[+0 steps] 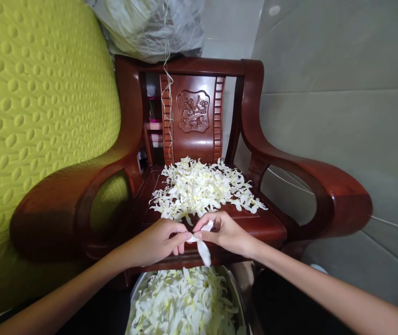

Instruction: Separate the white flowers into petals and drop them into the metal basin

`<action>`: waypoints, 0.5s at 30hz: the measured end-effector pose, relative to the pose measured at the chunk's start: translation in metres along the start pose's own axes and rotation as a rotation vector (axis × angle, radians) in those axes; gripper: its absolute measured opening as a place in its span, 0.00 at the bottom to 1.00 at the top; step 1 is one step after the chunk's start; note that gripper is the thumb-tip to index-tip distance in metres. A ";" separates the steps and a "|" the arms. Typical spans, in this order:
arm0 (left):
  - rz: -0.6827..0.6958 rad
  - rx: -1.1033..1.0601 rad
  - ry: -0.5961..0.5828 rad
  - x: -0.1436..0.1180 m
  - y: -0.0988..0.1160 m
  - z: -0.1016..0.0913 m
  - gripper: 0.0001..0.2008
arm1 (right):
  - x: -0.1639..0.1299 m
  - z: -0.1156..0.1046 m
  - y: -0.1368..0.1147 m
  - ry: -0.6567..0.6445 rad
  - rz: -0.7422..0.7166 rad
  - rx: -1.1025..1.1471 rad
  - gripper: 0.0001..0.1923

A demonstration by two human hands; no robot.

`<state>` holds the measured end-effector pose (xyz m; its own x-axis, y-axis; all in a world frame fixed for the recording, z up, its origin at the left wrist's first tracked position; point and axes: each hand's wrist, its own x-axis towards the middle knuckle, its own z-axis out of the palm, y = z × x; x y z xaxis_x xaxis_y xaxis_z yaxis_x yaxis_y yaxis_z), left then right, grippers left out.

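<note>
Between my two hands is a white flower (204, 251) with long petals, one of them hanging down. My left hand (165, 241) pinches it between thumb and forefinger. From the other side, my right hand (224, 233) also has its thumb and fingers closed on the flower. Just beyond the hands, a loose heap of white blossoms (202, 185) with yellowish centres lies on the wooden seat (254, 228). Below the hands, a metal basin (235, 291) is piled with more of the same blossoms.
The dark red wooden armchair (199, 66) has broad curved arms on both sides. A whitish plastic bag (153, 28) sits behind its backrest, with pale strings (168, 88) hanging down. A yellow textured panel (45, 93) stands at left, a grey tiled wall (341, 130) at right.
</note>
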<state>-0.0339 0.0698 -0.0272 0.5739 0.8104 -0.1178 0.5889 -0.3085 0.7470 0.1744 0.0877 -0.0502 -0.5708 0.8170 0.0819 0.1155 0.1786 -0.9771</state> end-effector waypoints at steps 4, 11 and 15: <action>0.073 0.148 -0.038 0.000 -0.003 -0.013 0.17 | -0.001 -0.005 0.002 0.036 -0.020 -0.077 0.11; -0.027 -0.082 -0.098 -0.001 0.000 -0.010 0.15 | -0.008 -0.006 -0.004 0.025 -0.052 -0.201 0.08; -0.009 -0.096 -0.095 0.000 0.002 -0.006 0.12 | -0.012 -0.007 -0.004 0.026 -0.054 -0.251 0.07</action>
<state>-0.0361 0.0720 -0.0220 0.6230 0.7605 -0.1831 0.5398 -0.2486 0.8042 0.1859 0.0810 -0.0457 -0.5611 0.8156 0.1411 0.2853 0.3506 -0.8920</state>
